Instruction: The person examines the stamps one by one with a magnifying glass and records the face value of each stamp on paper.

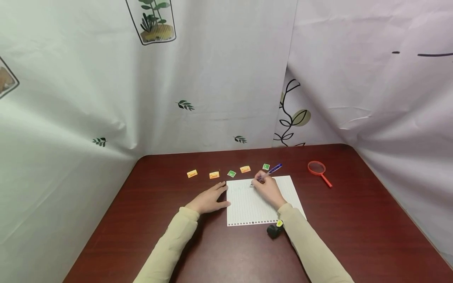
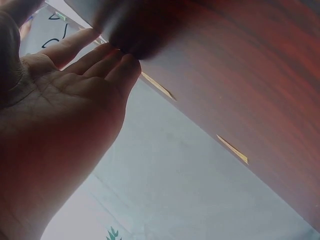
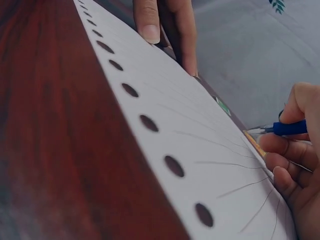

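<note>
A sheet of lined paper [image 1: 247, 206] with punched holes along its near edge lies on the table. My right hand [image 1: 269, 191] pinches a blue pen [image 1: 275, 169], its tip at the upper part of the sheet. In the right wrist view the pen's blue grip [image 3: 289, 128] sits between thumb and fingers. Faint marks show on the top lines, left of the pen tip. My left hand [image 1: 209, 199] rests at the sheet's left edge with fingers extended, thumb on the margin; the left wrist view shows its palm [image 2: 65, 105].
Beyond the sheet lie orange-yellow cards [image 1: 214, 175] and green cards [image 1: 231, 173] in a loose row. A red magnifying glass [image 1: 316, 168] lies to the right. A black wrist device [image 1: 273, 231] hangs by the right sleeve. White printed curtains [image 1: 219, 78] border the dark red table [image 1: 226, 255].
</note>
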A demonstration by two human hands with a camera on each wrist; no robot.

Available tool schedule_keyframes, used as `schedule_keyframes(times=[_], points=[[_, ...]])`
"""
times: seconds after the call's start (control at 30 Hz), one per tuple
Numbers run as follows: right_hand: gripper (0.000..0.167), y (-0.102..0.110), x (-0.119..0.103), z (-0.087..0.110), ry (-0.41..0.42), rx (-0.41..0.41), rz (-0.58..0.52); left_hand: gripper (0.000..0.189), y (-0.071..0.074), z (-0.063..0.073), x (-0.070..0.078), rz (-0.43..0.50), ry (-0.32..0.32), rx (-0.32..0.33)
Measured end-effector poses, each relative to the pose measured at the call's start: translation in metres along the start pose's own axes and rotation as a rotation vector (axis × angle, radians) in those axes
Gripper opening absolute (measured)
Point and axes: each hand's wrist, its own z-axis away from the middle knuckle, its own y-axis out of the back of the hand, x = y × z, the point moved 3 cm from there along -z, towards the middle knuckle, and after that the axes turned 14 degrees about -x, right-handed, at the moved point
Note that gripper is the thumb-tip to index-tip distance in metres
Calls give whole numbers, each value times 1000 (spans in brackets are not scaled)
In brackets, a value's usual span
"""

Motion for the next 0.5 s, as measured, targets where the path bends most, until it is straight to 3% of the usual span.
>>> schedule_keyframes(times=[0.2,0.5], points=[[5,2,1,0,-2,21,-36,73,0,1,0,2,-11,1],[11,4,4,-1,5,-19,-33,73,-2,0,-2,-9,-13,1]])
